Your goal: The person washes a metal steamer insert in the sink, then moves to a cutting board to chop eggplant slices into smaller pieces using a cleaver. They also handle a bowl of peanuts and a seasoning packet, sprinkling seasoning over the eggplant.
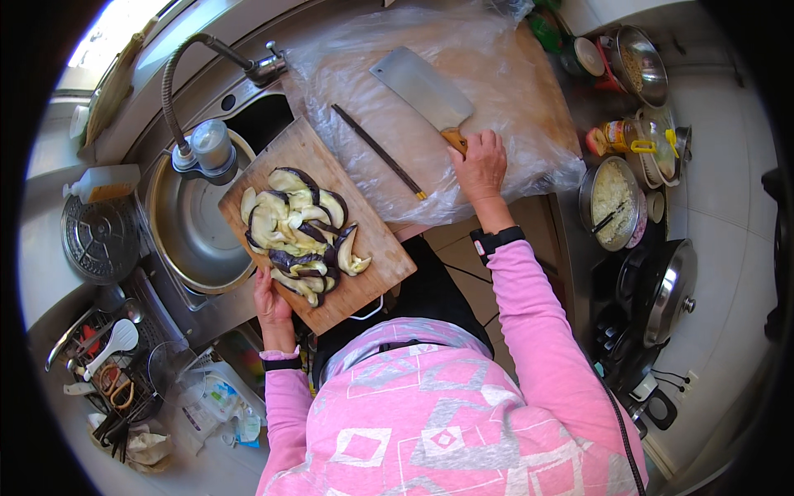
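Note:
A wooden cutting board is tilted across the sink's right edge and the counter's front edge. Pieces of cut eggplant, pale with dark purple skin, are heaped on it. My left hand grips the board's lower left edge, its fingers partly hidden. Over the plastic-covered worktop, my right hand is closed at the wooden handle of a cleaver, whose broad blade lies flat and points away to the left. Dark chopsticks with gold ends lie between the board and the cleaver.
On the left, a round metal basin sits in the sink under a flexible faucet. A bowl of chopped white food, an oil bottle and a lidded pan stand at right. A utensil rack is at lower left.

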`<action>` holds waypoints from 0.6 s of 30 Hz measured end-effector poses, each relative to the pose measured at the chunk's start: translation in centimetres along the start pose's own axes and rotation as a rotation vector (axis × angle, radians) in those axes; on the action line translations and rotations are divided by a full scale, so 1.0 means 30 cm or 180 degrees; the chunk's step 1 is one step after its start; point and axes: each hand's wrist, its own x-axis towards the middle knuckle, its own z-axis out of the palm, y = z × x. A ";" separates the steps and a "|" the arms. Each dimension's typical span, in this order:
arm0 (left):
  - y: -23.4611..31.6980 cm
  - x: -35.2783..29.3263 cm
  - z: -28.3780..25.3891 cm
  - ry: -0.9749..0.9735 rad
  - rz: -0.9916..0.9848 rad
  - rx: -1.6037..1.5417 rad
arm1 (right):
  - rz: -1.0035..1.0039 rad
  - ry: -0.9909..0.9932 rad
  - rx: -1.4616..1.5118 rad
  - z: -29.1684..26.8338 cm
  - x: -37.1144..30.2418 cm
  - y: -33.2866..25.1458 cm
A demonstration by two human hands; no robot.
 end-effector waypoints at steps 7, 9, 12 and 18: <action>0.000 0.000 0.005 -0.0078 0.0116 -0.0179 | -0.0406 -0.0832 0.0415 0.002 -0.114 -0.232; 0.000 0.010 -0.001 -0.0037 0.0060 -0.0244 | -0.0342 -0.1221 0.0284 0.033 -0.139 -0.277; 0.001 0.021 -0.007 -0.0099 0.0072 -0.0293 | -0.0082 -0.0986 0.0440 0.065 -0.138 -0.286; 0.009 0.035 0.030 -0.0177 0.0028 -0.0303 | 0.0677 -0.1576 0.1696 0.045 -0.061 -0.240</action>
